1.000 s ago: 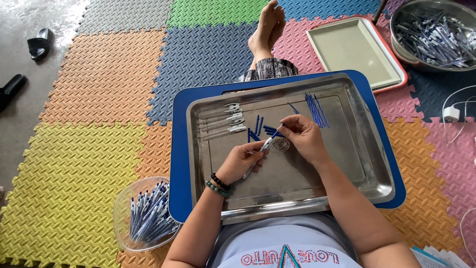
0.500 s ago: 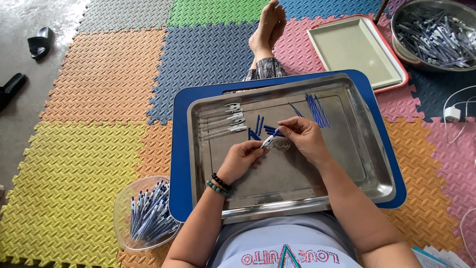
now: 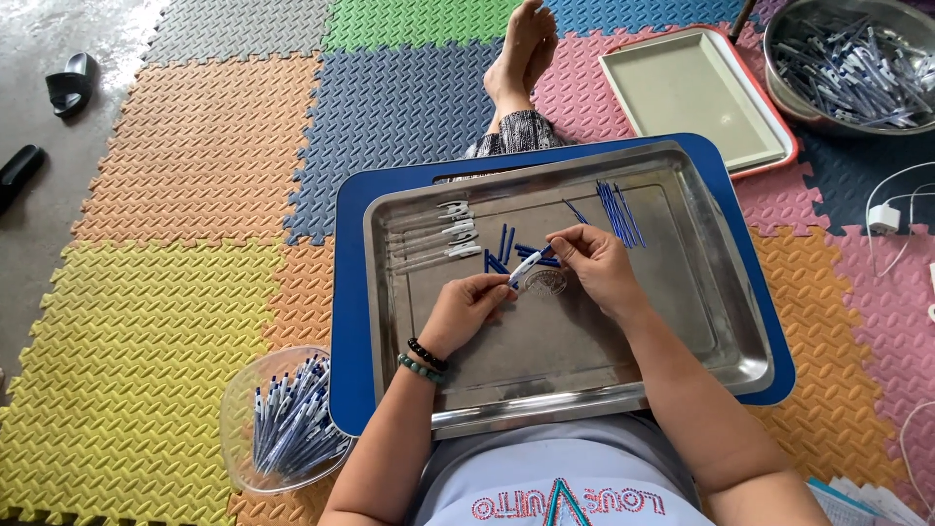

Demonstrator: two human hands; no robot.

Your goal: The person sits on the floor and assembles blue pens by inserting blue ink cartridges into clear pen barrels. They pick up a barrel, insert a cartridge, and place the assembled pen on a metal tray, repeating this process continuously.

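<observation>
A steel tray (image 3: pixel 701 321) rests on a blue tray (image 3: pixel 349 321) across my lap. My left hand (image 3: pixel 466 310) and my right hand (image 3: pixel 590 268) meet over the tray's middle, both gripping one white-and-blue pen (image 3: pixel 526 264) between the fingertips. Just beyond the hands lie loose blue pen parts (image 3: pixel 503 245). A few clear pen barrels (image 3: pixel 433 234) with white clips are lined up at the tray's left. A bundle of thin blue refills (image 3: pixel 617 211) lies at the upper right of the tray.
A clear plastic bowl (image 3: pixel 282 419) of assembled pens sits by my left knee. An empty grey tray (image 3: pixel 696 93) and a metal basin (image 3: pixel 857 58) full of pen parts stand at the far right. Coloured foam mats cover the floor; my foot (image 3: pixel 521 49) stretches ahead.
My hands stay over the tray's middle; the fingers have shifted slightly on the pen. Nothing else has moved.
</observation>
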